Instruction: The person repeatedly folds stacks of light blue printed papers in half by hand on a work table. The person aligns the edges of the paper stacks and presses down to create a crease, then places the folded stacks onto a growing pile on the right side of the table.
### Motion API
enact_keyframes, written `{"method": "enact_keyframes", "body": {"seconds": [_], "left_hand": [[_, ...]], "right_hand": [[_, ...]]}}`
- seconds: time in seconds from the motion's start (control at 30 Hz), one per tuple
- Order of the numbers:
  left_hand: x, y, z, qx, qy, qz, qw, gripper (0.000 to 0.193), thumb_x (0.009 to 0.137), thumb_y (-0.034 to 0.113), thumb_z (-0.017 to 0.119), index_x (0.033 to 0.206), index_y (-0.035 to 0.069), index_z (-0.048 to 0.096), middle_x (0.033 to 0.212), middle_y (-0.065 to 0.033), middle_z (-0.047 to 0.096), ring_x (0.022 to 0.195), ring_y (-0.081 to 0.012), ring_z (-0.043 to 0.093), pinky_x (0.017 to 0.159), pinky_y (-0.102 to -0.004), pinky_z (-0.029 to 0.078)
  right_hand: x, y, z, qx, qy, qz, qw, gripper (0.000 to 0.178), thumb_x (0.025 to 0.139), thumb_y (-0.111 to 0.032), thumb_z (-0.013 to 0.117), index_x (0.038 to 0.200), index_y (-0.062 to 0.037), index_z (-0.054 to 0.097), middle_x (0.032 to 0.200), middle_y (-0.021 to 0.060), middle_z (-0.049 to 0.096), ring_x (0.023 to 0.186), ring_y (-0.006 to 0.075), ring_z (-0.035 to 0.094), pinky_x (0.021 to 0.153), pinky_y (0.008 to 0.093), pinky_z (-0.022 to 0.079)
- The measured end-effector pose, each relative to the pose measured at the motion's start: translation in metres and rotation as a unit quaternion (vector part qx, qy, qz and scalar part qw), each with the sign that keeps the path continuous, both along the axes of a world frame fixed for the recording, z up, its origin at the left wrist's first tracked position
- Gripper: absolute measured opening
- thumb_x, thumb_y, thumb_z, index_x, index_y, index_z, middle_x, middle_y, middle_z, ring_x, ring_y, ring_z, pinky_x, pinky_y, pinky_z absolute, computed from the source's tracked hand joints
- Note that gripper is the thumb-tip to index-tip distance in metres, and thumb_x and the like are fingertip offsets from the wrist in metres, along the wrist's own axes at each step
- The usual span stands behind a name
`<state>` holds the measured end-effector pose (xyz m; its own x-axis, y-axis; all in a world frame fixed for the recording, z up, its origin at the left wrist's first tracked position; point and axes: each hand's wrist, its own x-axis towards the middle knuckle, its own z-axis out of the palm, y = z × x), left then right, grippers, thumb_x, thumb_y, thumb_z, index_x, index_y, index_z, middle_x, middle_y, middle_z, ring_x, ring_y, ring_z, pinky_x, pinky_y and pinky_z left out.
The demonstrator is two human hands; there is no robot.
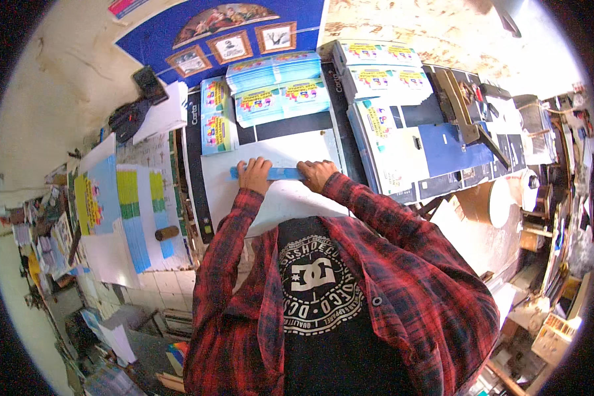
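My left hand and my right hand are both closed on a long, narrow blue strip, one near each end. It looks like a bundle of printed sheets seen along its edge, but its exact kind is too small to tell. The strip lies across a white board on the table before me. My fingers curl over its top, and my thumbs are partly hidden. Beyond my hands, stacks of colourful printed sheets stand on the dark tabletop. A thinner stack lies to their left.
More printed stacks stand at the back right, and another lies nearer. A wooden-and-metal frame rises beyond a dark blue board. On the left table are blue-and-green stacks and a brown cylinder.
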<state>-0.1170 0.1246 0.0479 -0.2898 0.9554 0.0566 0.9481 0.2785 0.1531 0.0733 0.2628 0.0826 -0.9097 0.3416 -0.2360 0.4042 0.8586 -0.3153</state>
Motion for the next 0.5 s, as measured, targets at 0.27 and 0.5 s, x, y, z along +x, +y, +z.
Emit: {"method": "enact_keyframes", "body": {"seconds": [0.27,0.5], "left_hand": [[-0.035,-0.076,-0.008,-0.002,-0.433,0.213,0.876,0.065,0.063,0.015,0.082,0.122,0.012,0.053,0.126,-0.0088,0.053,0.118,-0.0256,0.049,0.101,-0.0413,0.035],[-0.006,-0.081,-0.017,0.200,-0.490,0.206,0.823,0.096,0.060,0.015,0.084,0.140,0.007,0.032,0.133,-0.0200,0.046,0.123,-0.0335,0.044,0.105,-0.0428,0.035]], "right_hand": [[0.084,0.030,-0.052,-0.300,0.204,-0.207,0.909,0.075,0.067,-0.030,0.084,0.129,-0.0077,0.050,0.117,0.0121,0.062,0.106,0.0231,0.061,0.092,0.0366,0.049],[0.071,-0.018,-0.104,-0.282,0.338,-0.328,0.836,0.088,0.073,-0.024,0.075,0.143,-0.0055,0.025,0.134,0.0220,0.048,0.126,0.0342,0.046,0.104,0.0405,0.038]]}}
